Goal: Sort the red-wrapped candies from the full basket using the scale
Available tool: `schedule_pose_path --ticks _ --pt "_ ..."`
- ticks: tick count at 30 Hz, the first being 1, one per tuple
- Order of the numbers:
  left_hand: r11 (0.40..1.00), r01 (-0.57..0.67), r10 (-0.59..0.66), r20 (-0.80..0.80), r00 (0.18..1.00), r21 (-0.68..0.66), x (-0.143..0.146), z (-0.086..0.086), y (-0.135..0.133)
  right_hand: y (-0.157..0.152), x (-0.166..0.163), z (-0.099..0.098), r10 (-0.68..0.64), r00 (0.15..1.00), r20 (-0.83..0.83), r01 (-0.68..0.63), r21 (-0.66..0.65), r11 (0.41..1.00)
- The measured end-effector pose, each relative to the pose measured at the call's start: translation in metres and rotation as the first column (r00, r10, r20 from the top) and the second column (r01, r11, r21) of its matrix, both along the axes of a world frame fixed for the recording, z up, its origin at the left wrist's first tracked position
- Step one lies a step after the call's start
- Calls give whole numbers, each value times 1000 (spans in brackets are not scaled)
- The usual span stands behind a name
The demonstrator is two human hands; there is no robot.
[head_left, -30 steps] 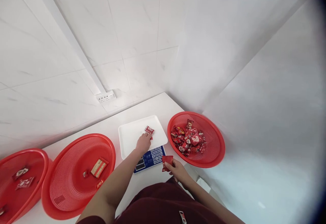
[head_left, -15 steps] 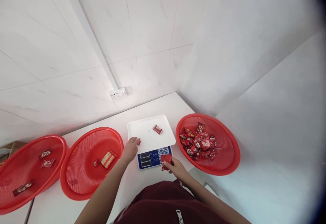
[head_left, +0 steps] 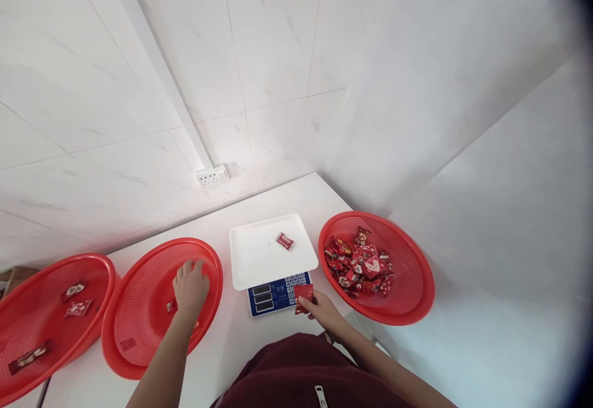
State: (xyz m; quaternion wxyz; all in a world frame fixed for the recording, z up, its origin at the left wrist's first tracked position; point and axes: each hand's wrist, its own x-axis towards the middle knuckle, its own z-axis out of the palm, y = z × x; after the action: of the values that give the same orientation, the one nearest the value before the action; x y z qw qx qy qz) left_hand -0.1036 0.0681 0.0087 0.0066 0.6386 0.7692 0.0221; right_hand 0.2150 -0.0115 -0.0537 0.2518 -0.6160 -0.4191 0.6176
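Observation:
My right hand point(head_left: 319, 310) pinches a red candy packet point(head_left: 303, 297) over the front right part of the blue scale keypad point(head_left: 273, 297). Inside the middle red basket point(head_left: 134, 334), my left hand point(head_left: 191, 287) reaches down with its fingers bent and apart; their tips are partly hidden, and I see nothing held in them. A small red wrapped candy point(head_left: 171, 305) lies in that basket beside my left hand. On the white scale tray point(head_left: 252, 247) rests one dark red wrapped candy point(head_left: 285, 241).
On the right stands a red basket point(head_left: 417, 266) holding a pile of red wrapped candies point(head_left: 365, 266). The red basket at far left point(head_left: 99, 309) holds a few wrapped pieces. A wall socket point(head_left: 212, 175) sits above the white table point(head_left: 296, 191).
My left hand has moved left from the scale tray into the middle basket. The small red piece at its fingertips no longer shows on the tray. My right hand stays with the packet.

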Motion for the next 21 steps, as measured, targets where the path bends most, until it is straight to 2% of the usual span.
schedule_pose_path --ticks 1,3,5,7,10,13,17,21 --pt "999 29 -29 -1 1000 14 4 -4 0 1 -2 0 5 1000 -2 -5 6 1000" --pt "982 190 -190 48 981 13 26 -17 5 3 -4 2 8 1000 -8 -7 12 1000" --pt "914 406 -402 131 906 -5 63 -32 17 4 -3 4 3 1000 -14 -2 16 1000" --pt "835 550 -538 185 823 -22 104 -45 33 1 2 7 -15 1000 -13 16 25 1000" --pt "734 674 -635 264 726 -88 151 -54 59 -7 14 11 -83 997 -3 83 28 996" --pt "681 716 -654 312 689 -152 174 -55 82 -16 25 13 -156 987 -42 155 -4 988" --pt "713 685 -626 302 719 -151 177 -50 94 -19 29 13 -236 960 -147 221 -113 969" --pt "807 576 -526 285 802 -132 153 -34 78 0 16 18 -263 935 -238 223 -180 958"
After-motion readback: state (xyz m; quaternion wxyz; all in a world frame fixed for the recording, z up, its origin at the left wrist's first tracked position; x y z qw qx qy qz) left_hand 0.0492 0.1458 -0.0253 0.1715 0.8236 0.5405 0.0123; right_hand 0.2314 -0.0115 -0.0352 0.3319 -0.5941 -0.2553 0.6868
